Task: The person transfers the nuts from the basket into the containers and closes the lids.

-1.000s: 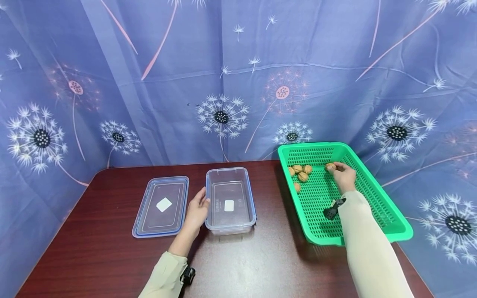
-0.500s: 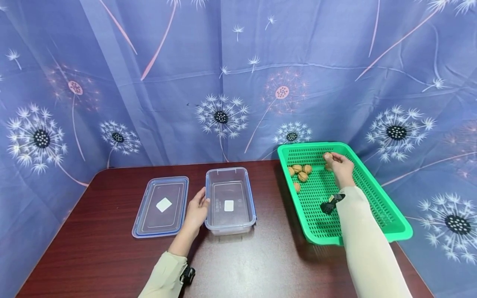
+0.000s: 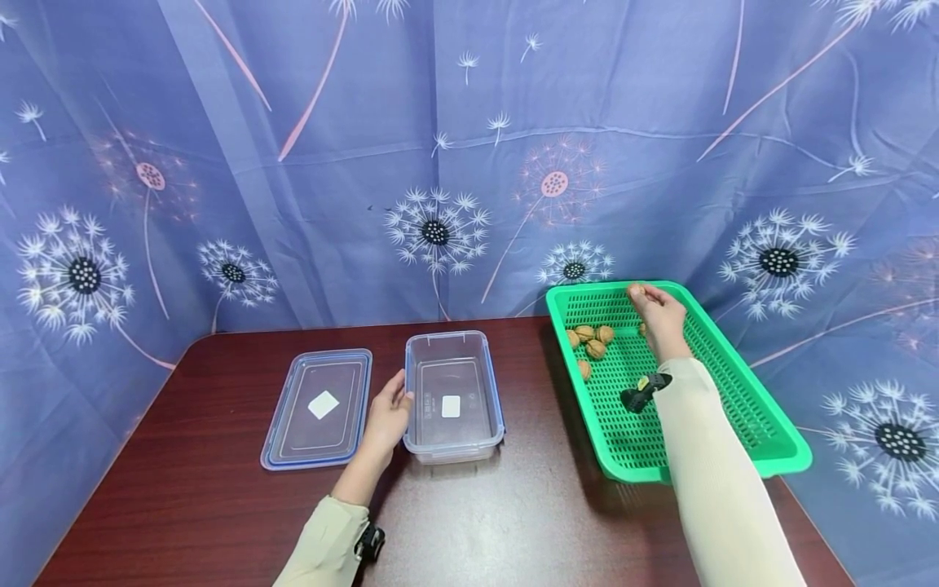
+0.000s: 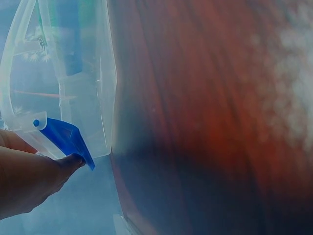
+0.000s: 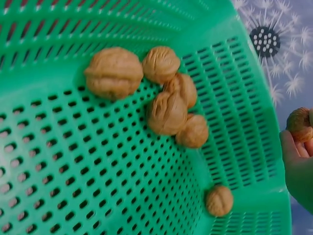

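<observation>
The right hand (image 3: 663,316) pinches 1 walnut (image 5: 299,124) above the basket (image 3: 741,391); it is probably light, hard and round, best held across its middle. The left hand (image 3: 386,416), fingers relaxed, rests against the box (image 3: 453,440).

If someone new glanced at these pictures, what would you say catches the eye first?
Probably the bright green basket on the right of the dark table, with loose walnuts in it. The right hand holds one walnut raised above the basket's far end. The left hand rests against a clear box, its lid lying flat beside it.
</observation>
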